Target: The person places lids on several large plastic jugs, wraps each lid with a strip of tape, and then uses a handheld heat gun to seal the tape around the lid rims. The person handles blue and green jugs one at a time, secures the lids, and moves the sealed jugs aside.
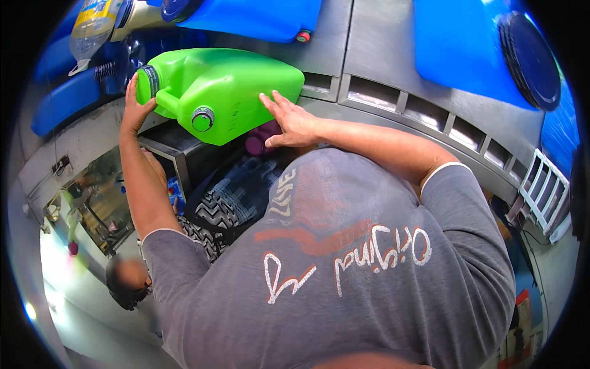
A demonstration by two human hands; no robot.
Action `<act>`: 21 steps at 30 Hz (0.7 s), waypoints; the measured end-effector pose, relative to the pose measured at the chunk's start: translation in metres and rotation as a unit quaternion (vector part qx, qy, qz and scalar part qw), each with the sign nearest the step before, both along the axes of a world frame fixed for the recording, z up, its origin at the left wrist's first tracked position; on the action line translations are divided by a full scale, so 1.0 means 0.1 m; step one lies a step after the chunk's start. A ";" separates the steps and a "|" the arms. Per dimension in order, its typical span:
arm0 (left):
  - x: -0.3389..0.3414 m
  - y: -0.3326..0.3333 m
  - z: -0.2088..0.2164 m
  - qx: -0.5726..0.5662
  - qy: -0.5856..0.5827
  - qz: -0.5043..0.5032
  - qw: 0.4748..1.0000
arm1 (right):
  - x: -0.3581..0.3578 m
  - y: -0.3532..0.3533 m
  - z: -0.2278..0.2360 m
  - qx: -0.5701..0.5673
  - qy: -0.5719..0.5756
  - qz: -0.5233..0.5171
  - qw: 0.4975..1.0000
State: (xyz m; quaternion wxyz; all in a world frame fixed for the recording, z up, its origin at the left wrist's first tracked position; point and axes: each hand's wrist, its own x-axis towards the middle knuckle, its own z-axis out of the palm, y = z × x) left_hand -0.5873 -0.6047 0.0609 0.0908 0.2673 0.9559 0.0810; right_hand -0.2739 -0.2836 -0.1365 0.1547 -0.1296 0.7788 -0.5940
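Observation:
A bright green plastic jerrycan (233, 80) lies on its side at the edge of the metal counter. Its wide mouth with a green cap and dark ring (147, 84) points left, and a smaller dark cap (203, 119) faces me. My left hand (136, 109) is closed round the wide cap, thumb below and fingers along its far left side. Against the right part of the jerrycan rests my right hand (294, 121), fingers stretched out and fingertips touching its wall. Something purple (261, 136), partly hidden, shows just under the jerrycan.
Blue plastic containers stand on the counter, one (252, 18) behind the jerrycan and one with a dark lid (467, 49) at right. A clear bottle (95, 31) is at the far left. The metal counter (375, 37) has a slotted edge. Another person (129, 280) is at lower left.

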 end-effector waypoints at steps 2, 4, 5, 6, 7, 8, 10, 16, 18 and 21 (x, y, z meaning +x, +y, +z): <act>-0.07 -0.09 -0.06 0.017 0.011 0.012 1.000 | -0.07 -0.16 -0.01 -0.004 -0.001 -0.029 1.000; -0.17 -0.16 -0.08 0.039 0.022 0.000 0.999 | -0.13 -0.32 -0.03 -0.012 0.000 -0.054 0.998; -0.23 -0.19 -0.07 0.045 0.023 -0.019 0.999 | -0.18 -0.41 -0.03 -0.007 -0.008 -0.062 0.998; -0.28 -0.20 -0.06 0.044 0.021 -0.039 0.998 | -0.22 -0.49 -0.02 -0.008 -0.001 -0.078 0.997; -0.35 -0.21 -0.04 0.062 0.010 -0.019 0.998 | -0.27 -0.56 -0.01 -0.001 0.006 -0.093 0.996; -0.40 -0.21 -0.01 0.075 -0.004 0.001 0.997 | -0.31 -0.62 0.01 0.007 0.011 -0.110 0.994; -0.47 -0.22 0.02 0.186 -0.088 0.089 0.975 | -0.40 -0.69 0.03 0.015 0.011 -0.115 0.993; -0.49 -0.21 -0.16 0.090 0.107 0.025 0.990 | -0.59 -0.85 0.06 0.050 0.056 -0.192 0.978; -0.54 -0.20 -0.18 0.100 0.119 0.006 0.988 | -0.62 -0.98 0.08 0.054 0.059 -0.211 0.974; -0.64 -0.16 -0.15 0.070 0.147 -0.070 0.984 | -0.70 -1.13 0.14 0.059 0.078 -0.229 0.969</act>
